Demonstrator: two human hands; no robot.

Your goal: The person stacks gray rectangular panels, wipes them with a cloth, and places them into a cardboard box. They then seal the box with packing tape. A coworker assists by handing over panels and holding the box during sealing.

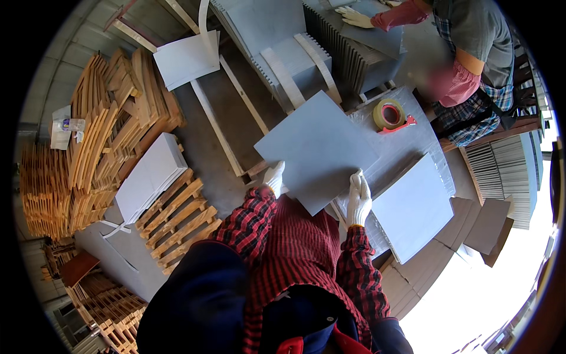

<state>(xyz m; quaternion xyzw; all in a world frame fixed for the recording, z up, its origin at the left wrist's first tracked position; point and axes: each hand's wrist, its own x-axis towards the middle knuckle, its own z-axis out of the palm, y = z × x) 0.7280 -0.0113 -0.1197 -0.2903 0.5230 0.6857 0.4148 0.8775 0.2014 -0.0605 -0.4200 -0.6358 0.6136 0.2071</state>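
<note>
A flat grey square sheet is held level in front of me. My left hand, in a white knit glove, is closed on its left edge. At the right edge my right hand, also gloved, grips the sheet between thumb and fingers. To the right of that hand lies a stack of pale grey sheets on a film-covered table. Beyond it rests a roll of yellowish tape on a red dispenser.
Stacked grey sheets with white straps stand ahead. At upper right, a co-worker's gloved hand touches another stack. Wooden pallets, white sheets and piled timber are left. Cardboard lies right.
</note>
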